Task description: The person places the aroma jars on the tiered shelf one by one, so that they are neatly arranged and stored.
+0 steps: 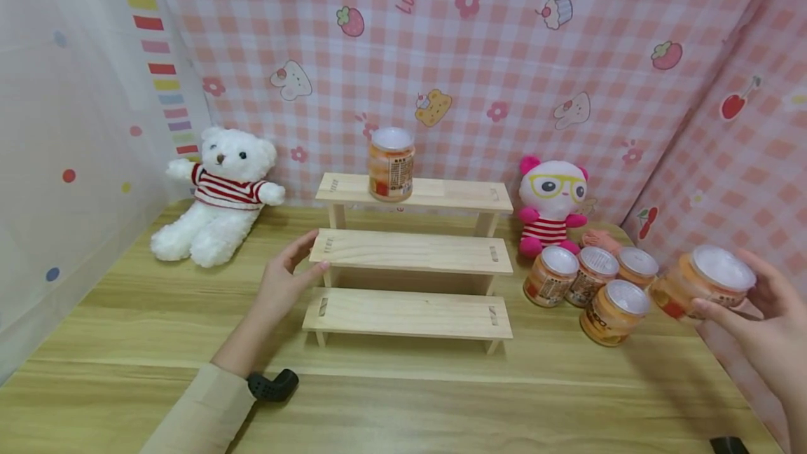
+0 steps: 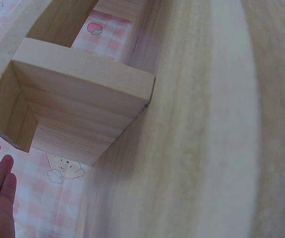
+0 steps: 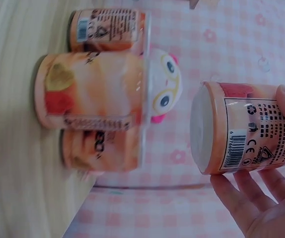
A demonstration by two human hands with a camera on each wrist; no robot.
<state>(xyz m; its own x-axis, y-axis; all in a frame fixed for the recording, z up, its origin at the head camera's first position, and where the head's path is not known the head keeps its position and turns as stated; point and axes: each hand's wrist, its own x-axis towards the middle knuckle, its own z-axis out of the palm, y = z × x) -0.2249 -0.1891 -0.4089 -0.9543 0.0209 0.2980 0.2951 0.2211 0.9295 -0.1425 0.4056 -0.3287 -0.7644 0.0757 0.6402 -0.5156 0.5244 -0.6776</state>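
Note:
At the right, my right hand [image 1: 775,328] holds a clear-lidded jar [image 1: 706,286] with an orange label, tilted and raised off the table; thumb and fingers grip its side. The right wrist view shows its pale base and printed label. My left hand [image 1: 286,282] holds the left end of a three-tier wooden display stand [image 1: 410,252] at the middle tier, thumb by the front corner. In the left wrist view several fingers [image 2: 6,183] extend by a board edge; the thumb is out of frame. A similar jar [image 1: 392,167] stands upright on the top tier.
Several matching jars [image 1: 614,314] stand grouped on the wooden table [image 1: 403,405], right of the stand. Behind them sits a pink-and-white plush toy [image 1: 551,202]. A white teddy bear [image 1: 221,195] sits at left. Pink checked cloth [image 1: 429,54] hangs behind.

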